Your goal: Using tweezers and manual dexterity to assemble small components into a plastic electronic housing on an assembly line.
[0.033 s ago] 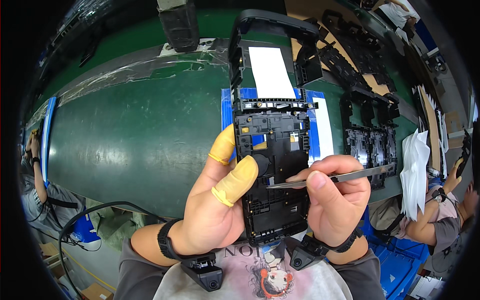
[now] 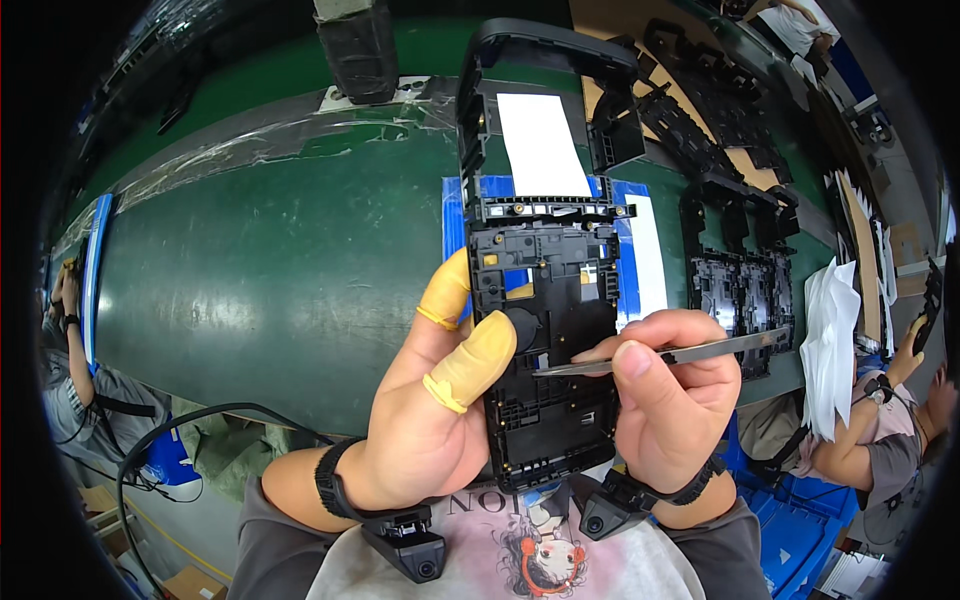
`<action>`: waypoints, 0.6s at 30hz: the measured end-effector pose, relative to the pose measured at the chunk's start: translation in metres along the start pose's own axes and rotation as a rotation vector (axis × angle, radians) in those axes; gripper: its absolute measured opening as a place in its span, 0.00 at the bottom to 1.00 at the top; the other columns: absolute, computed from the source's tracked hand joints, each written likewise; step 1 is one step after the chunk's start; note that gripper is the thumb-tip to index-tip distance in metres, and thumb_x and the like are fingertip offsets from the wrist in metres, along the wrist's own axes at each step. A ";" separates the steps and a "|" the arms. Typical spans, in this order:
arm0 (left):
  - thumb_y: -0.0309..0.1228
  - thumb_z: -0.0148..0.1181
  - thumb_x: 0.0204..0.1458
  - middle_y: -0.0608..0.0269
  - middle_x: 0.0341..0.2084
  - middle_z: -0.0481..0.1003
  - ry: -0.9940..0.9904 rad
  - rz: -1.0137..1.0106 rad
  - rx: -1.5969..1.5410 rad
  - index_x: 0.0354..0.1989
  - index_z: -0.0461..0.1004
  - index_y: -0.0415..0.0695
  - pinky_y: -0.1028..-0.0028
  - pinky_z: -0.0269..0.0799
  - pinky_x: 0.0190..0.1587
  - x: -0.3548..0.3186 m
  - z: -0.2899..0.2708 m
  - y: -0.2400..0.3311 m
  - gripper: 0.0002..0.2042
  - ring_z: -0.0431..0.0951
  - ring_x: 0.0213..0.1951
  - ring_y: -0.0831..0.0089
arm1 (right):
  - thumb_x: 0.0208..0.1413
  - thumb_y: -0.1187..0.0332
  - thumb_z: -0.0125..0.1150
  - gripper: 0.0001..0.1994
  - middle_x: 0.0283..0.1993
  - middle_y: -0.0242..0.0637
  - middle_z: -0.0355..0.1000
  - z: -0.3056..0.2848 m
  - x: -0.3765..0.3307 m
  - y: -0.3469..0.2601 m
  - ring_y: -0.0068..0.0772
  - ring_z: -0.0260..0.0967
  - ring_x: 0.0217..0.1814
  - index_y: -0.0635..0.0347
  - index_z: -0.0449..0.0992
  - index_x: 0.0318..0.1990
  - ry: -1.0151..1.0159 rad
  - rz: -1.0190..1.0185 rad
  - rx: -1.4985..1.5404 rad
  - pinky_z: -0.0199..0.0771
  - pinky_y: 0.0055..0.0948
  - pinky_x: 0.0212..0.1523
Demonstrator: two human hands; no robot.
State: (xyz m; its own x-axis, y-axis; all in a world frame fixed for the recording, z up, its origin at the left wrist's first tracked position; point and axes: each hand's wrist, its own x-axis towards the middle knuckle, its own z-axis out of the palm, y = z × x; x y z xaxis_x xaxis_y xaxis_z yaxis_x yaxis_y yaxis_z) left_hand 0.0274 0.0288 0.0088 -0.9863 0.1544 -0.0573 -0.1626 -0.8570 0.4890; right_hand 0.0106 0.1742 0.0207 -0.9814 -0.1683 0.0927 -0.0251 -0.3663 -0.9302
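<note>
My left hand grips a long black plastic frame by its left edge and holds it upright in front of me. Yellow finger cots cover that hand's thumb and index finger. The thumb rests on the frame's face near a round part. A white rectangular label shows in the frame's upper half. My right hand pinches metal tweezers, whose tip touches the middle of the frame just right of my left thumb. Both wrists wear black bands.
A green conveyor belt runs beneath, with a blue and white mat behind the frame. Several more black frames lie to the right, next to a stack of white sheets. Other people sit at the far left and lower right.
</note>
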 end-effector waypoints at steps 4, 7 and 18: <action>0.26 0.39 0.52 0.56 0.50 0.57 0.007 -0.003 -0.012 0.56 0.43 0.46 0.67 0.57 0.51 -0.001 0.000 0.000 0.22 0.60 0.51 0.67 | 0.45 0.81 0.52 0.06 0.30 0.40 0.68 0.000 -0.001 0.000 0.22 0.67 0.32 0.70 0.67 0.33 0.000 0.004 -0.004 0.67 0.18 0.34; 0.26 0.40 0.52 0.56 0.50 0.56 -0.009 -0.004 -0.009 0.56 0.43 0.46 0.67 0.57 0.51 -0.001 0.000 0.000 0.23 0.60 0.51 0.67 | 0.45 0.81 0.52 0.06 0.30 0.39 0.67 -0.001 -0.001 0.001 0.22 0.66 0.32 0.70 0.67 0.33 0.006 0.003 -0.015 0.67 0.18 0.34; 0.15 0.44 0.42 0.57 0.47 0.60 0.079 0.019 0.192 0.54 0.47 0.43 0.69 0.59 0.50 0.006 0.009 -0.004 0.28 0.62 0.48 0.68 | 0.45 0.79 0.52 0.06 0.28 0.43 0.69 -0.010 0.002 -0.001 0.18 0.62 0.24 0.69 0.66 0.33 0.071 -0.059 0.099 0.61 0.14 0.24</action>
State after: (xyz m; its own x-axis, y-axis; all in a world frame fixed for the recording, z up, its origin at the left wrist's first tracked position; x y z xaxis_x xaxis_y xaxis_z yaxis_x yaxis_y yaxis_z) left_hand 0.0222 0.0372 0.0141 -0.9894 0.0937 -0.1109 -0.1435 -0.7485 0.6475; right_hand 0.0066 0.1835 0.0179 -0.9898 -0.0802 0.1176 -0.0675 -0.4627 -0.8840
